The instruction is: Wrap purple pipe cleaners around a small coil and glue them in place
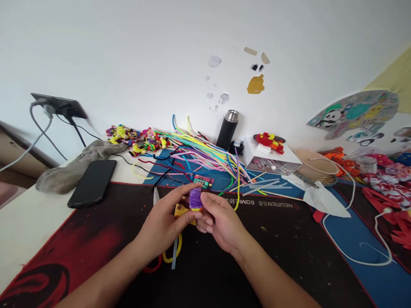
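My left hand [167,216] and my right hand [221,218] are close together over the dark mat, both closed on a small purple fuzzy pipe-cleaner piece [195,199]. Bits of yellow and red show at its lower edge. The left thumb and fingers grip its left side and top, while the right thumb presses on its right side. Behind the left fingers is a yellow object [181,209], mostly hidden. A pointed metal blade [156,196] sticks out beyond the left hand. Under the hands are a translucent strip [174,256], a yellow loop [167,258] and a red loop [153,268].
Loose pipe cleaners [205,152] are heaped at the back, near a black thermos [227,128] and a white box [272,160]. Translucent sticks [269,185] lie at right. A phone [92,183], a grey pouch [77,167] and finished fuzzy figures [150,139] are at left. A white cable [356,261] curves at right.
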### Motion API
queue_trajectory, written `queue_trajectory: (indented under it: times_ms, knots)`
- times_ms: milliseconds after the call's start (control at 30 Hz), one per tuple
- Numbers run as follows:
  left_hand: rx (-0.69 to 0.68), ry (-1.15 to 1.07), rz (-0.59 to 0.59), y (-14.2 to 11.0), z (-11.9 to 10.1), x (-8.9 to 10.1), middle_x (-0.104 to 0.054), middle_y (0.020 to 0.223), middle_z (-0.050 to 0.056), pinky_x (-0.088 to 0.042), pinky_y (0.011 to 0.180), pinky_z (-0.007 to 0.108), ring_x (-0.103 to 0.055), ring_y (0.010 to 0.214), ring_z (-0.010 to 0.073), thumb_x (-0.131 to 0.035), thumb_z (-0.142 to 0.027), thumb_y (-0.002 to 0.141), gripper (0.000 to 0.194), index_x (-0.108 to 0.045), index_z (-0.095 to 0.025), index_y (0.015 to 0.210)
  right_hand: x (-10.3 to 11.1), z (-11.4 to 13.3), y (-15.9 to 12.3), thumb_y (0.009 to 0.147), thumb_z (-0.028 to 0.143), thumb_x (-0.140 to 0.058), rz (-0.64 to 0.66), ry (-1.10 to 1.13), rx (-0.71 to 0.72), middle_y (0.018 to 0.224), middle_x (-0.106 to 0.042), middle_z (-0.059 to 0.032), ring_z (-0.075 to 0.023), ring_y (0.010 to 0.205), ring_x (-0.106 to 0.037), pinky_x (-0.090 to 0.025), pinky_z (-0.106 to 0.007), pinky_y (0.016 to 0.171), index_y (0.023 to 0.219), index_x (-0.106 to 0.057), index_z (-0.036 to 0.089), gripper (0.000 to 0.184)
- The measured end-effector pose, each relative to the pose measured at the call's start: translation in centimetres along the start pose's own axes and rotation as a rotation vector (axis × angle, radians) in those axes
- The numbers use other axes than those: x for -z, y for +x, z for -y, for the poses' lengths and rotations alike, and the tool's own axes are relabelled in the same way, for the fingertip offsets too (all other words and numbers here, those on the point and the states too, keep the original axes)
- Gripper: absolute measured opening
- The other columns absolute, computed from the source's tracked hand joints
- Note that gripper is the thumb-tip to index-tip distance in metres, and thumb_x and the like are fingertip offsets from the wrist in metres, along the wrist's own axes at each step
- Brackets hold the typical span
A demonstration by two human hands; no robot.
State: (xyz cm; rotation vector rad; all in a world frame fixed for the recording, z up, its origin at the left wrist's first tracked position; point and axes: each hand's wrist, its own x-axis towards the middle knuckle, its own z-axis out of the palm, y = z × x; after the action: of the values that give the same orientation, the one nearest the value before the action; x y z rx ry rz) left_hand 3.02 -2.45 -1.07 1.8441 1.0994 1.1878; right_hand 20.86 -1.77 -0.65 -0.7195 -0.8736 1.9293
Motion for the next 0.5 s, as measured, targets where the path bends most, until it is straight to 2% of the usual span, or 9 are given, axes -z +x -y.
queue_trajectory:
  times_ms: [167, 300, 433, 500]
  knots:
    - [0.021, 0.009, 0.012, -0.15, -0.26, 0.02, -0.075, 0.146, 0.01, -0.063, 0.102, 0.039, -0.076, 0.126, 0.0283, -0.078, -0.042, 0.1, 0.058, -0.061, -0.031, 0.154, 0.05, 0.05, 0.0, 0.089, 0.061, -0.087, -0.011, 0.009, 0.002, 0.049, -0.042, 0.0116, -0.005, 0.04, -0.031, -0.032, -0.023, 0.049, 0.077, -0.062, 0.019, 0.051]
    - [0.016, -0.036, 0.029, -0.12, -0.61, 0.25, -0.072, 0.151, 0.01, -0.062, 0.105, 0.039, -0.075, 0.127, 0.0286, -0.086, -0.044, 0.093, 0.073, -0.056, -0.032, 0.158, 0.04, 0.01, 0.01, 0.087, 0.062, -0.088, -0.021, -0.002, 0.016, 0.048, -0.04, 0.0113, -0.0059, 0.041, -0.033, -0.031, -0.023, 0.048, 0.073, -0.061, 0.019, 0.053]
    - [0.044, -0.019, 0.004, 0.07, -0.69, 0.33, -0.077, 0.141, 0.008, -0.063, 0.103, 0.037, -0.077, 0.121, 0.027, -0.084, -0.035, 0.094, 0.05, -0.069, -0.029, 0.141, 0.11, -0.14, 0.03, 0.087, 0.064, -0.087, -0.017, -0.041, 0.004, 0.047, -0.041, 0.0108, -0.0059, 0.039, -0.033, -0.029, -0.024, 0.047, 0.073, -0.06, 0.02, 0.054]
    - [0.06, -0.009, -0.011, 0.11, -0.65, 0.33, -0.079, 0.136, 0.007, -0.064, 0.098, 0.035, -0.078, 0.116, 0.0263, -0.083, -0.031, 0.094, 0.045, -0.071, -0.029, 0.138, 0.11, -0.14, 0.07, 0.088, 0.066, -0.085, -0.018, -0.067, 0.002, 0.047, -0.042, 0.0103, -0.0062, 0.039, -0.034, -0.028, -0.024, 0.047, 0.073, -0.061, 0.02, 0.054]
